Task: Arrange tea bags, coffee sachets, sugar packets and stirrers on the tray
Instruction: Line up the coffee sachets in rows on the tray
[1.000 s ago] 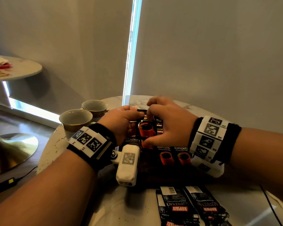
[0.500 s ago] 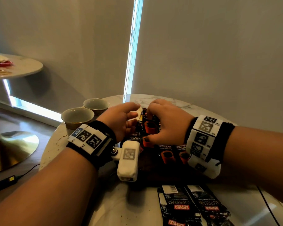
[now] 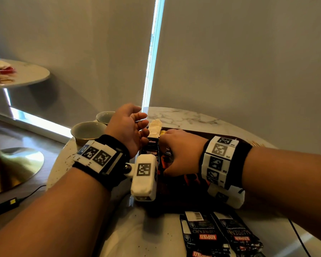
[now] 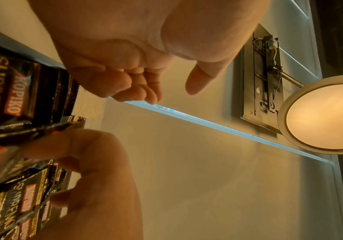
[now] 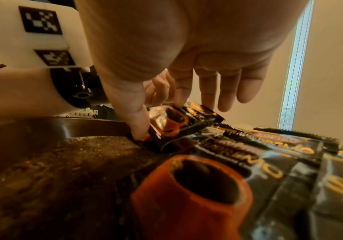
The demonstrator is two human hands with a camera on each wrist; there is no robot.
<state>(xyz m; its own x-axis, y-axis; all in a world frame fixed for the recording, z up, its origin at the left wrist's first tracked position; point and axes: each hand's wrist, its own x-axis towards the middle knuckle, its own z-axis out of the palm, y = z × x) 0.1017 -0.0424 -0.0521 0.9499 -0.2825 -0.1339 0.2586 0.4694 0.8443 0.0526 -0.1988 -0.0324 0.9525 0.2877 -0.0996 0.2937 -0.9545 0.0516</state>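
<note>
Here, right hand [image 5: 166,68] pinching coffee sachet [image 5: 179,121]

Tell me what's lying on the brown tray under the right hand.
Black Kopiko Supremo coffee sachets overlap across the tray; the right hand pinches one sachet by its end. What lies beneath the sachets is covered.

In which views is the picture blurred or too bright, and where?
Head view: bright window strip glares; the room is dim. Left wrist view: ceiling lamp glows bright, the near sachets smear. Right wrist view: the near sachet is out of focus.
</note>
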